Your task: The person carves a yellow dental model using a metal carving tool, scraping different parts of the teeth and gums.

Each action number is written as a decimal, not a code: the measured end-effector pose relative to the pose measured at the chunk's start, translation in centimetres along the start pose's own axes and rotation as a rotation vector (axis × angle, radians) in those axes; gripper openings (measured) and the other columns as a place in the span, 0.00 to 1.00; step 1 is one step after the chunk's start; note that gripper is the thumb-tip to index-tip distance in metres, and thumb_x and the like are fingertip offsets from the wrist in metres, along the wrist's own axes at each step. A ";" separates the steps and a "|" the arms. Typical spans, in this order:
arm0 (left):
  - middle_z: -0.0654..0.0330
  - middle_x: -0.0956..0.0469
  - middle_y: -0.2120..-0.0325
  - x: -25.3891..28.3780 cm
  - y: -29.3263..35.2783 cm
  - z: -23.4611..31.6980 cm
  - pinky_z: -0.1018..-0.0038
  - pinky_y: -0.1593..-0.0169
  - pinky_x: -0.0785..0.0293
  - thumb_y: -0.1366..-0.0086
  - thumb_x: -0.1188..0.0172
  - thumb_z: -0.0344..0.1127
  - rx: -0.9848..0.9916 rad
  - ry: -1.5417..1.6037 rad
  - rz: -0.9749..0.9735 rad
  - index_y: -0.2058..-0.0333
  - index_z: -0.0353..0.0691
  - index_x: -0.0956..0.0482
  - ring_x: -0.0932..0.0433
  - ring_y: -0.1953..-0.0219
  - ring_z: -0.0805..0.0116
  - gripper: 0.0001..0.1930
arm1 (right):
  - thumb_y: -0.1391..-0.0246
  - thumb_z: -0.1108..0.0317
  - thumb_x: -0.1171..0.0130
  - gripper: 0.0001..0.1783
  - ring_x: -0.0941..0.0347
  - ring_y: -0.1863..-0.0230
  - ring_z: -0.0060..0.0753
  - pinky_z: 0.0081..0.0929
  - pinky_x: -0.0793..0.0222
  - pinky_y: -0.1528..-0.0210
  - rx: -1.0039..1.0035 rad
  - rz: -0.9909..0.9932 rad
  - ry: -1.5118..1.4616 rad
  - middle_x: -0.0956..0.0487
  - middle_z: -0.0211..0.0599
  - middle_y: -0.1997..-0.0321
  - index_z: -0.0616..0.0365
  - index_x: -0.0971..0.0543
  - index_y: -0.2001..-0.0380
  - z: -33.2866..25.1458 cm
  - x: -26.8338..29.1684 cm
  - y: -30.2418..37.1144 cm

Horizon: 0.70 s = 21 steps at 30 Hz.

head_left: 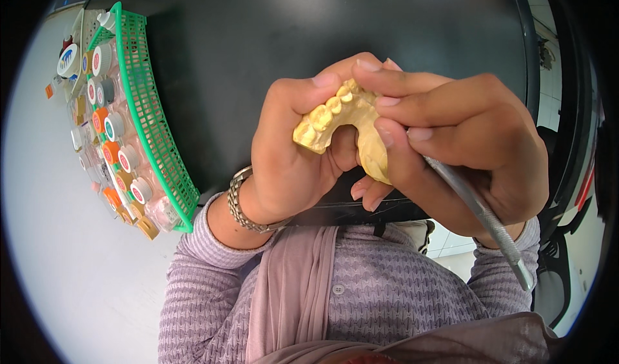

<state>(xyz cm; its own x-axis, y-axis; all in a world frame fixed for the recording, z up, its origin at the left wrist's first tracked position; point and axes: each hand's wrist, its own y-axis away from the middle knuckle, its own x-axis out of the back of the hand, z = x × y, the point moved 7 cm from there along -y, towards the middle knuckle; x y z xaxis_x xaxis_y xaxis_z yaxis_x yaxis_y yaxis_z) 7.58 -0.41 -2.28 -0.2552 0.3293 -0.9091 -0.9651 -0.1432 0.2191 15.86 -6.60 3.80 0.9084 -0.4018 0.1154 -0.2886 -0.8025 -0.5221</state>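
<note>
A yellowish plaster dental model (361, 128), shaped like a horseshoe with a row of teeth along its left arm, is held up over the black table. Wrapped round it from the left and behind is my left hand (284, 132), closed on the model, with a metal watch on the wrist. In my right hand (477, 132) is a metal dental instrument (480, 212) with a knurled handle that slants down to the right. Fingertips of this hand rest against the model's right side. The instrument's working tip is hidden behind the fingers.
A black table (213, 54) lies beneath my hands. Along its left side stands a green plastic basket (151, 116) with several small bottles (113, 125) with white, orange and gold caps. A dark chair (554, 270) is at the right, beyond the table edge.
</note>
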 end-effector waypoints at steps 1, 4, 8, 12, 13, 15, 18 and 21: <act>0.51 0.24 0.65 0.1 0.0 0.1 0.76 0.70 0.25 0.33 0.70 0.49 -0.008 -0.034 0.022 0.50 0.31 0.32 0.22 0.69 0.64 0.28 | 0.56 0.93 0.47 0.09 0.19 0.68 0.50 0.24 0.16 0.72 -0.053 -0.010 -0.028 0.29 0.63 0.59 0.75 0.35 0.76 0.3 -0.1 0.0; 0.52 0.25 0.68 0.3 -0.1 0.1 0.76 0.76 0.27 0.34 0.70 0.49 -0.057 -0.132 0.062 0.50 0.30 0.34 0.24 0.75 0.65 0.28 | 0.56 0.94 0.46 0.10 0.19 0.69 0.46 0.22 0.17 0.73 -0.267 -0.114 -0.135 0.27 0.59 0.61 0.73 0.34 0.74 1.3 -0.2 0.4; 0.52 0.26 0.70 0.3 -0.3 0.3 0.75 0.83 0.32 0.34 0.69 0.49 -0.009 -0.221 0.192 0.52 0.29 0.34 0.28 0.83 0.65 0.28 | 0.56 0.92 0.44 0.12 0.19 0.67 0.45 0.22 0.17 0.73 -0.364 -0.178 -0.193 0.26 0.54 0.64 0.70 0.33 0.72 2.2 -0.3 1.7; 0.52 0.27 0.71 0.4 -0.3 -0.1 0.76 0.85 0.34 0.35 0.69 0.49 0.021 -0.165 0.113 0.54 0.30 0.33 0.31 0.86 0.66 0.27 | 0.55 0.91 0.42 0.12 0.19 0.63 0.49 0.24 0.18 0.74 -0.045 -0.060 0.078 0.27 0.50 0.66 0.69 0.33 0.73 0.6 0.1 0.4; 0.52 0.27 0.72 0.5 -0.3 -0.1 0.76 0.85 0.34 0.35 0.69 0.49 0.024 -0.145 0.113 0.55 0.30 0.33 0.31 0.87 0.66 0.27 | 0.55 0.91 0.42 0.12 0.20 0.62 0.50 0.24 0.18 0.74 -0.025 -0.042 0.126 0.27 0.49 0.66 0.68 0.33 0.73 0.4 0.2 0.4; 0.52 0.27 0.72 0.5 -0.3 -0.1 0.76 0.85 0.34 0.35 0.68 0.49 0.027 -0.113 0.161 0.56 0.29 0.33 0.31 0.86 0.66 0.26 | 0.56 0.90 0.41 0.13 0.20 0.60 0.51 0.25 0.18 0.72 -0.045 -0.018 0.203 0.27 0.47 0.67 0.68 0.33 0.73 0.1 0.2 0.5; 0.50 0.26 0.72 0.6 -0.3 -0.1 0.76 0.83 0.32 0.35 0.68 0.49 0.029 -0.075 0.133 0.56 0.29 0.32 0.30 0.85 0.65 0.27 | 0.57 0.91 0.41 0.13 0.21 0.58 0.54 0.28 0.18 0.68 -0.086 -0.065 0.218 0.28 0.46 0.67 0.67 0.33 0.72 0.1 0.1 0.1; 0.48 0.25 0.72 0.6 -0.4 -0.1 0.75 0.82 0.32 0.36 0.68 0.50 0.035 -0.043 0.079 0.57 0.29 0.32 0.29 0.84 0.64 0.27 | 0.57 0.91 0.41 0.15 0.21 0.58 0.56 0.33 0.18 0.65 -0.060 -0.045 0.194 0.28 0.46 0.67 0.67 0.34 0.71 0.1 0.2 0.1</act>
<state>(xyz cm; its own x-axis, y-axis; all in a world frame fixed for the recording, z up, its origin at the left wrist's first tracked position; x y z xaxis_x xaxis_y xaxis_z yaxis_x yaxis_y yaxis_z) 7.82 -0.22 -2.89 -0.3324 0.3580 -0.8726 -0.9431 -0.1379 0.3026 16.10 -6.69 3.69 0.8472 -0.4379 0.3010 -0.2719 -0.8439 -0.4625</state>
